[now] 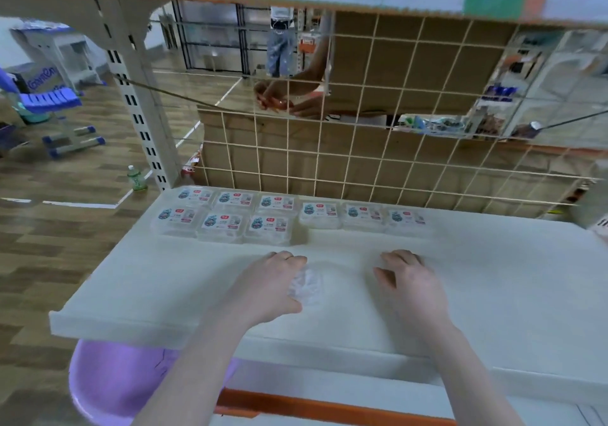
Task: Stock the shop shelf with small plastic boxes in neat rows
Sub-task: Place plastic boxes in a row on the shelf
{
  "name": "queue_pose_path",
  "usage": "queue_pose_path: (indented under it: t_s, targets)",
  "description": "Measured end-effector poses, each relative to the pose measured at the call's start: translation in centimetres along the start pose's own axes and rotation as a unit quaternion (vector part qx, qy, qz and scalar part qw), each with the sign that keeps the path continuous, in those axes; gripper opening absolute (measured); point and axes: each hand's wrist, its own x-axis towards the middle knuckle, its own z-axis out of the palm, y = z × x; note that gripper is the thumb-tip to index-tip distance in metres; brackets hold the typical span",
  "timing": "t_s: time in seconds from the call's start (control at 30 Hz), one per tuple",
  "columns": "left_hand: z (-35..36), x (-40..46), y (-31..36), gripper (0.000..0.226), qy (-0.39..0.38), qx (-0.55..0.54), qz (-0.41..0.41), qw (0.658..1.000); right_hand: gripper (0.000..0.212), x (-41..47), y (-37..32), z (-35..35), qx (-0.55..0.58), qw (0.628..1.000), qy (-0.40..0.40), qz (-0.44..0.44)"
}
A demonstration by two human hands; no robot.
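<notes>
Small clear plastic boxes with blue and red labels (320, 213) lie in a row of several along the back of the white shelf (493, 277). Three more boxes (268, 226) form a second row in front of it at the left. My left hand (269, 287) rests on the shelf in front of these rows, its fingers and thumb curled round a blurred clear plastic box (306, 286). My right hand (411, 282) is on the shelf to the right, fingers bent down and thumb spread. Whether anything is under it is hidden.
A wire grid (362, 149) backs the shelf, and another person's hands (279, 96) work behind it. A slotted upright post (138, 96) stands at the shelf's left end. A purple basin (108, 379) sits below the shelf front. A green bottle (136, 179) stands on the floor.
</notes>
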Motion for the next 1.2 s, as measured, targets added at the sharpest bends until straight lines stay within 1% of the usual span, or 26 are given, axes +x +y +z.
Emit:
queue_pose_path:
  t_s: [0.07,0.17,0.27,0.4,0.53,0.63,0.7,0.77,0.87,0.93,1.07,1.13,1.2]
  targets:
    - [0.1,0.4,0.8,0.066,-0.003,0.009,0.006,1.0,0.021,0.0,0.5,0.0,0.016,1.0,0.013,-0.004]
    - [-0.1,0.8,1.6,0.057,-0.012,0.028,0.012,0.999,0.022,0.3,0.8,0.4,0.002,1.0,0.012,-0.008]
    - [-0.5,0.8,1.9,0.053,-0.032,0.017,0.022,0.999,0.022,0.5,0.9,0.6,0.001,1.0,0.019,-0.006]
    - [-1.8,1.3,1.9,0.038,-0.08,-0.05,0.029,0.995,0.021,0.5,1.2,0.8,0.021,0.999,0.029,-0.007]
    - [-3.0,2.1,1.5,0.024,-0.084,-0.133,0.024,0.987,0.023,0.5,1.4,0.9,0.026,0.999,0.022,-0.011]
    - [-3.2,2.8,0.9,0.018,-0.056,-0.143,-0.004,0.988,0.023,0.5,1.4,0.9,0.027,0.999,0.026,-0.013]
    - [-3.1,3.0,1.0,0.023,-0.027,-0.17,-0.015,0.985,0.024,0.5,1.4,0.9,0.024,0.999,0.023,-0.014]
    - [-3.0,3.2,1.2,0.027,0.018,-0.189,-0.022,0.982,0.024,0.5,1.4,0.9,0.023,0.999,0.023,-0.011]
    - [-2.5,3.4,1.5,0.031,0.081,-0.127,-0.014,0.988,0.026,0.5,1.3,0.9,0.021,1.0,0.02,-0.008]
    - [-1.9,3.5,1.6,0.037,0.077,-0.075,-0.002,0.994,0.026,0.6,1.2,0.8,0.02,1.0,0.017,-0.008]
    - [-0.6,3.5,1.6,0.067,0.015,-0.013,0.015,1.0,0.023,0.5,1.3,0.8,0.033,0.999,0.019,-0.004]
    - [-0.3,3.6,1.5,0.07,-0.002,0.008,0.029,1.0,0.022,0.5,1.3,0.8,0.039,0.999,0.021,0.0]
    - [-0.3,3.8,1.5,0.067,-0.008,0.015,0.037,0.999,0.022,0.5,1.2,0.7,0.038,0.999,0.021,-0.002]
